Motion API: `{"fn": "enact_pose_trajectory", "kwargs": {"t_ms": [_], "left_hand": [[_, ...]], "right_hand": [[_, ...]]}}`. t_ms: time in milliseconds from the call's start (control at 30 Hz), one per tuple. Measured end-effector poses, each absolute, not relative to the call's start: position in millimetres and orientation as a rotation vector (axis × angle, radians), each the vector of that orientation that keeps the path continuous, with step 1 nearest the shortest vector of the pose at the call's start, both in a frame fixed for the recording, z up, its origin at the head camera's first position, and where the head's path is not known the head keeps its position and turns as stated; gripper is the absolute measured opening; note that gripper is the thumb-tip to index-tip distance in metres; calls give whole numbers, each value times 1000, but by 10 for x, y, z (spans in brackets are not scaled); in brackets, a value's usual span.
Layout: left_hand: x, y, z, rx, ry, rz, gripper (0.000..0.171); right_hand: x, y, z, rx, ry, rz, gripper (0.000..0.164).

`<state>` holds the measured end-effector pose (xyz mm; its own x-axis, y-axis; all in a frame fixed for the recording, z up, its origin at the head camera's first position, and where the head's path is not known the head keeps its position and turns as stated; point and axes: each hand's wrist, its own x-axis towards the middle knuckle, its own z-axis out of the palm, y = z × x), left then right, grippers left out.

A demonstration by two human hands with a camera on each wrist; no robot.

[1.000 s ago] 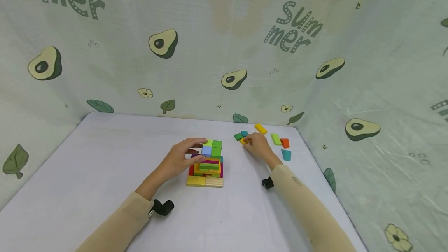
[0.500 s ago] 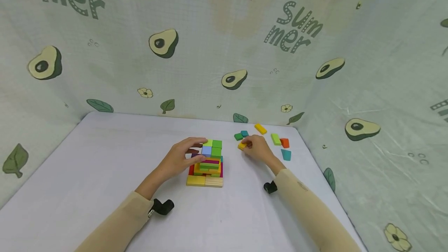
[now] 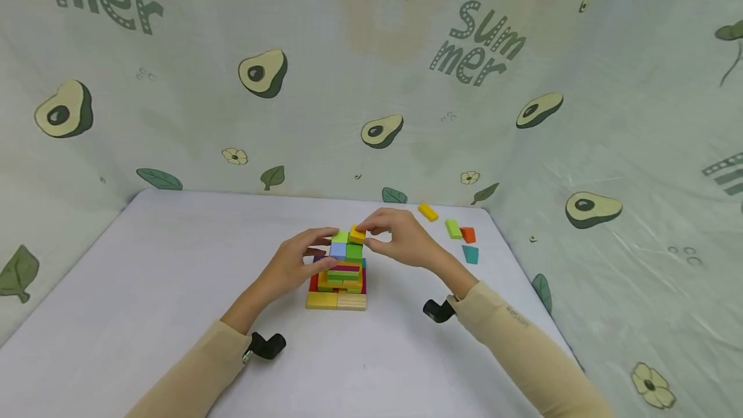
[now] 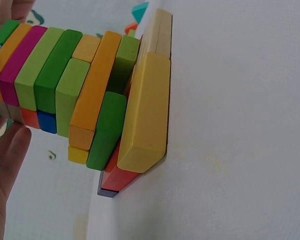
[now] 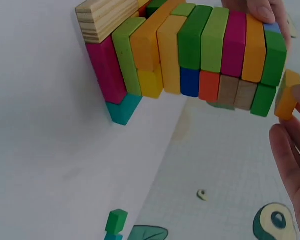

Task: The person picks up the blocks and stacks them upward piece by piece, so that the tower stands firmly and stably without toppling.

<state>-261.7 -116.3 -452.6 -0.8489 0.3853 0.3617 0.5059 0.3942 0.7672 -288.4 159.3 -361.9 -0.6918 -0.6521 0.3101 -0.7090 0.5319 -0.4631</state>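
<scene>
A tower of coloured wooden blocks [image 3: 347, 275] stands upright near the table's middle, on a base of yellow and plain wood blocks. The left hand [image 3: 290, 262] holds the tower's upper part from the left, thumb at the front and fingers round the side. At the tower's top right, the right hand [image 3: 403, 240] pinches a yellow-orange block [image 3: 356, 235] between thumb and fingers. In the right wrist view this block [image 5: 288, 95] sits slightly tilted beside the green top blocks [image 5: 274, 57]; whether it touches them I cannot tell.
Loose blocks lie at the table's back right: yellow [image 3: 428, 212], light green [image 3: 453, 229], orange-red [image 3: 467, 235] and teal [image 3: 471, 254]. A dark green block [image 5: 117, 221] and another teal one [image 5: 113, 236] show in the right wrist view. Printed cloth walls surround the table.
The right hand has picked up the yellow-orange block from the right side of the table and carried it left to the tower's top. The left hand has stayed at the tower.
</scene>
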Motion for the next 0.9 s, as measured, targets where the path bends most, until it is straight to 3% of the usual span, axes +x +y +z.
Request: {"fn": "enact_pose_trajectory", "kwargs": {"t_ms": [900], "left_hand": [[-2602, -1189, -4522, -853, -2472, -1480, 70]], "right_hand": [[-2957, 1363, -3816, 1185, -2616, 1018, 22]]}}
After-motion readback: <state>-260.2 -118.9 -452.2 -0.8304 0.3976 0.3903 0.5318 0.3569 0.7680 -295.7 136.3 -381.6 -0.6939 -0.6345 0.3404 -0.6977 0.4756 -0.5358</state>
